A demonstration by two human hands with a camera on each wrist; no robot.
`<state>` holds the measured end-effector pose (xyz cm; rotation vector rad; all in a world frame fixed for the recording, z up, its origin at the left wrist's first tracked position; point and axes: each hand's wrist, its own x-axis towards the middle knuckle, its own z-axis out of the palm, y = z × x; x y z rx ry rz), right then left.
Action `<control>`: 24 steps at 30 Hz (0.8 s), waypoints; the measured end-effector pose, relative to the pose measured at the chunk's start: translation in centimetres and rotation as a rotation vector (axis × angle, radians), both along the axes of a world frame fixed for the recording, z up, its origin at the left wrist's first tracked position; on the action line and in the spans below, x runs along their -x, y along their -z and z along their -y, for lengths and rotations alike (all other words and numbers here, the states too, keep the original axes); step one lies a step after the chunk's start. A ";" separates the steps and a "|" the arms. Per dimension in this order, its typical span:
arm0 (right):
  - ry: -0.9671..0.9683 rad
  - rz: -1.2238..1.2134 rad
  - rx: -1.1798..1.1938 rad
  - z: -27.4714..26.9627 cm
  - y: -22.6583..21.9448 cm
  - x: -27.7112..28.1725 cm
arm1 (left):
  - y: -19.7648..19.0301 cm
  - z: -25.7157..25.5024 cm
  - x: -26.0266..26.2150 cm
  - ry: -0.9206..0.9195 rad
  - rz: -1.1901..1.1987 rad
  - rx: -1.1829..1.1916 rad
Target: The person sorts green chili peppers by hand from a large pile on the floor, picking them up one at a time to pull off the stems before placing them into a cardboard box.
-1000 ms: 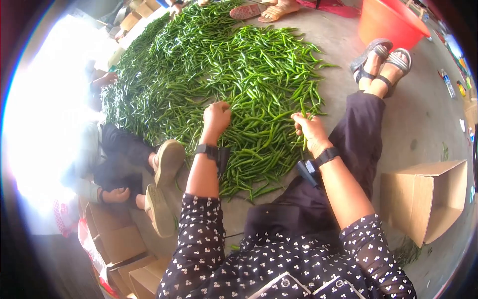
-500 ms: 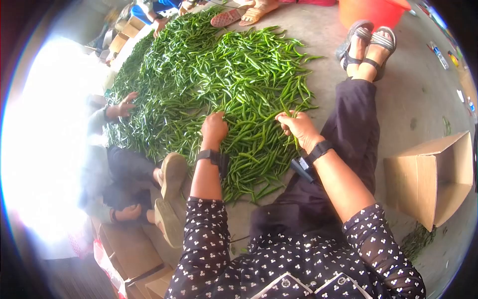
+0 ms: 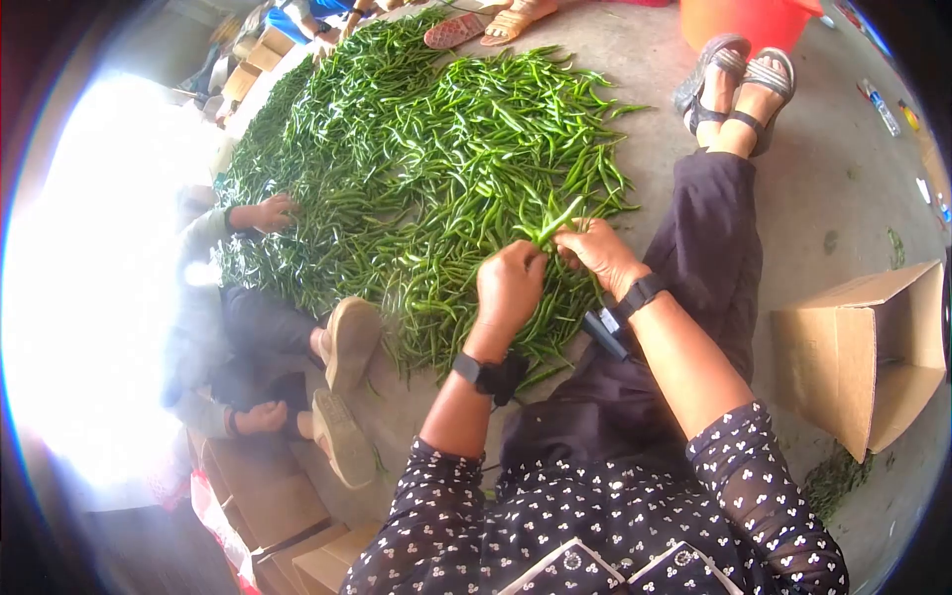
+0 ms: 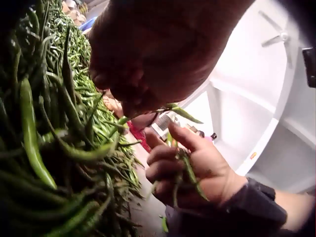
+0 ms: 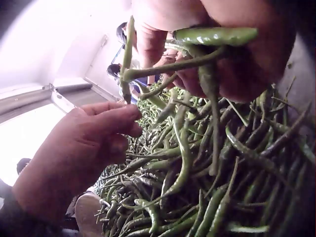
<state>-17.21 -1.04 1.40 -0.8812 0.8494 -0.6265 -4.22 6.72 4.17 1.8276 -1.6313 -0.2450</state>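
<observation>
Green chili peppers (image 3: 436, 129) lie in a wide pile on the floor. Over its near edge, my left hand (image 3: 511, 288) is close beside my right hand (image 3: 600, 253). Thumb and forefinger of the left hand (image 5: 84, 153) pinch the lower end of an upright green chili (image 5: 127, 59), seen in the right wrist view. Several chilies (image 5: 210, 79) stick out of the curled fingers of my right hand (image 5: 242, 64). From the left wrist, the right hand (image 4: 202, 168) shows thin chilies against its palm, and the left hand (image 4: 158, 54) is in dark shadow.
An open cardboard box (image 3: 843, 367) lies on its side at the right. Beyond my sandalled feet stands a red tub (image 3: 749, 25). Another person's hand (image 3: 273, 213) reaches over the pile at left, near shoe soles (image 3: 352, 342) and flattened cardboard (image 3: 268, 496).
My left hand has come off the pile, moving right and toward me, and now meets the right hand at a chili. The right hand stays nearly in place, still holding chilies.
</observation>
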 end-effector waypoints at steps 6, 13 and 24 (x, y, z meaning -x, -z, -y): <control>-0.050 0.088 0.096 -0.2 -0.8 -0.1 | 0.1 -0.6 0.1 -0.109 -0.140 -0.168; -0.026 0.116 0.122 -0.4 -1.4 -0.1 | 1.2 -0.8 0.1 -0.097 -0.145 -0.200; 0.068 -0.009 0.123 -0.4 -0.9 -0.4 | -0.2 -3.0 -0.3 -0.246 -0.365 -0.132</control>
